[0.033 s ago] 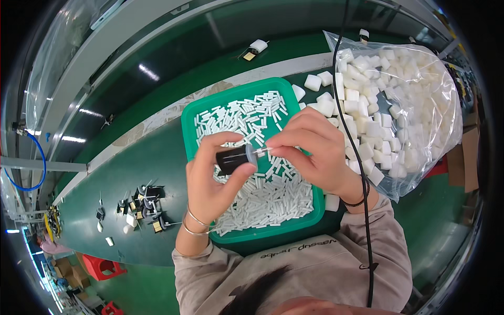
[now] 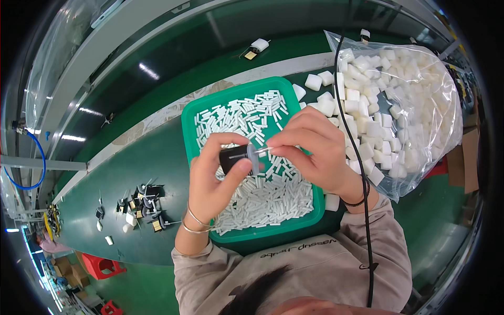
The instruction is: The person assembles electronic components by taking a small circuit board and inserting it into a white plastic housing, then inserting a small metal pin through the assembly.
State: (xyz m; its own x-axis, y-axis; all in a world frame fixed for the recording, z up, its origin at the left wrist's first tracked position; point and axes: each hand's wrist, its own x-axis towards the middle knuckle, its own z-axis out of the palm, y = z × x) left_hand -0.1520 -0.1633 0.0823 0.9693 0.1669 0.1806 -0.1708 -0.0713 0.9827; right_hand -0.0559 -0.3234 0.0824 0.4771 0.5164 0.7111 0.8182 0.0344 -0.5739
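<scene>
I see my left hand (image 2: pixel 212 181) closed around a small black part (image 2: pixel 233 157), with the thumb pressed on its front. A little see-through cap (image 2: pixel 252 156) sits at the end of the black part, on the side facing my other hand. My right hand (image 2: pixel 310 152) is just beside it, with the fingers pinched narrow on a thin white stick (image 2: pixel 262 150) that touches the cap. Both hands are very close, almost touching.

Right under both hands is a green tray (image 2: pixel 197 113) full of many small white sticks (image 2: pixel 262 199). The tray rests on a green tabletop (image 2: pixel 142 173).

To the right of my right hand lies a big clear bag (image 2: pixel 420 105) stuffed with white foam blocks. A few loose foam blocks (image 2: pixel 313 82) lie just past the tray, near the bag. A black cable (image 2: pixel 346 131) runs down across the bag and over my right wrist.

Well to the left of my left hand is a small heap of dark little parts (image 2: pixel 142 202). Far beyond the tray, 1 white and gold part (image 2: pixel 257 46) lies alone.
</scene>
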